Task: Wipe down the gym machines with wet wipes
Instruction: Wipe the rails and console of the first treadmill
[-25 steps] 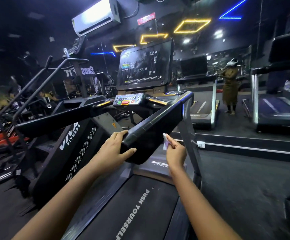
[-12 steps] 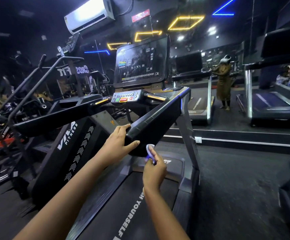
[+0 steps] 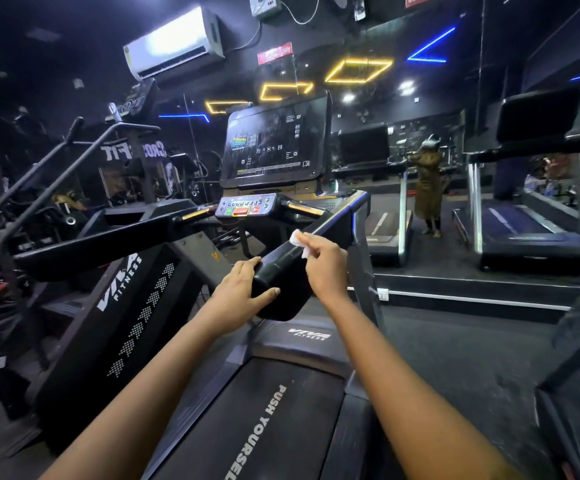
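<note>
I stand on a black treadmill whose belt (image 3: 274,417) reads "PUSH YOURSELF". Its right handrail (image 3: 330,226) runs from the console down to a rounded end in front of me. My left hand (image 3: 238,296) grips that rounded end, thumb underneath. My right hand (image 3: 323,268) pinches a small white wet wipe (image 3: 297,239) and presses it on top of the handrail a little further up. The left handrail (image 3: 101,240) is untouched. Above sit the button panel (image 3: 245,206) and the dark screen (image 3: 274,147).
A black Viva Fitness machine (image 3: 125,306) stands close on the left, with bars and more equipment behind it. More treadmills (image 3: 537,233) line a raised platform on the right. A mirror ahead reflects a standing person (image 3: 428,188). An air conditioner (image 3: 174,43) hangs on the wall.
My right hand with the wipe dropped under the handrail's end, then rose onto the top of the handrail. My left hand kept its grip on the end.
</note>
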`<control>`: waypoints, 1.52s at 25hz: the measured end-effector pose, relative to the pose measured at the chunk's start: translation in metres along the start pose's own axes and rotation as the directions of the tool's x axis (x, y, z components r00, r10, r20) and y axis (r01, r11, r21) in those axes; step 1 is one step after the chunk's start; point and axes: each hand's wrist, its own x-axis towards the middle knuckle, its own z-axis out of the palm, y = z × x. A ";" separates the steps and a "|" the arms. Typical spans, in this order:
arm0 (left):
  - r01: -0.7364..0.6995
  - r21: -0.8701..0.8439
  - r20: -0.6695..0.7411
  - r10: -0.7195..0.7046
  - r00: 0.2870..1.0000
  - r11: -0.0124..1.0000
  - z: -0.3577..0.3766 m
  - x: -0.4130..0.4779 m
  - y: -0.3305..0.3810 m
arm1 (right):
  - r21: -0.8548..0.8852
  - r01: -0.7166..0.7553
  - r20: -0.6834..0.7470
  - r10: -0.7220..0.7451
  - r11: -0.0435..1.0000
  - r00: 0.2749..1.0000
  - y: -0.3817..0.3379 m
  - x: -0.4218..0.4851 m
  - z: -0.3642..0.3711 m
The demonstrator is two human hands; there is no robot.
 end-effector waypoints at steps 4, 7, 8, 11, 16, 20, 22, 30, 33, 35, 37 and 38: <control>-0.010 -0.008 0.002 0.010 1.000 1.000 0.002 -0.001 0.000 | -0.179 0.226 0.112 -0.209 0.958 0.972 0.002 -0.028 0.016; -0.027 -0.038 0.018 0.028 0.999 0.999 0.000 -0.001 -0.003 | -0.191 0.303 0.071 -0.294 0.934 0.953 -0.003 -0.048 0.015; -0.031 -0.057 0.023 0.033 0.999 0.998 -0.001 -0.001 -0.004 | -0.186 0.330 0.077 -0.321 0.926 0.944 -0.006 -0.052 0.014; -0.027 -0.146 -0.008 0.026 1.000 0.989 -0.006 -0.015 -0.013 | -0.088 0.366 0.110 -0.356 0.926 0.928 -0.016 -0.068 0.006; 0.073 -0.129 -0.056 -0.080 0.995 0.989 0.000 -0.087 -0.064 | 0.122 0.310 0.287 -0.333 0.943 0.898 -0.040 -0.111 0.006; 0.282 -0.081 0.022 -0.282 0.959 0.956 0.022 -0.167 -0.129 | 0.082 0.182 0.567 -0.196 0.980 0.800 -0.030 -0.156 0.045; 0.403 -0.034 0.084 -0.399 0.913 0.915 0.037 -0.203 -0.156 | 0.024 0.160 0.694 -0.132 0.987 0.708 -0.016 -0.175 0.073; 0.673 0.105 0.166 -0.680 0.714 0.732 0.083 -0.287 -0.243 | -0.132 0.252 0.919 0.023 0.959 0.393 0.020 -0.226 0.193; 0.760 0.166 0.232 -0.774 0.590 0.629 0.096 -0.299 -0.288 | -0.120 0.289 0.964 0.041 0.950 0.263 0.038 -0.238 0.246; 0.800 0.196 0.266 -0.816 0.512 0.566 0.099 -0.296 -0.324 | -0.105 0.278 0.982 0.056 0.955 0.181 0.047 -0.244 0.294; 0.821 0.211 0.293 -0.835 0.465 0.531 0.093 -0.281 -0.358 | -0.133 0.256 0.987 0.104 0.957 0.126 0.048 -0.239 0.341; 0.831 0.215 0.324 -0.841 0.434 0.512 0.085 -0.271 -0.370 | -0.163 0.243 0.985 0.144 0.956 0.093 0.046 -0.233 0.362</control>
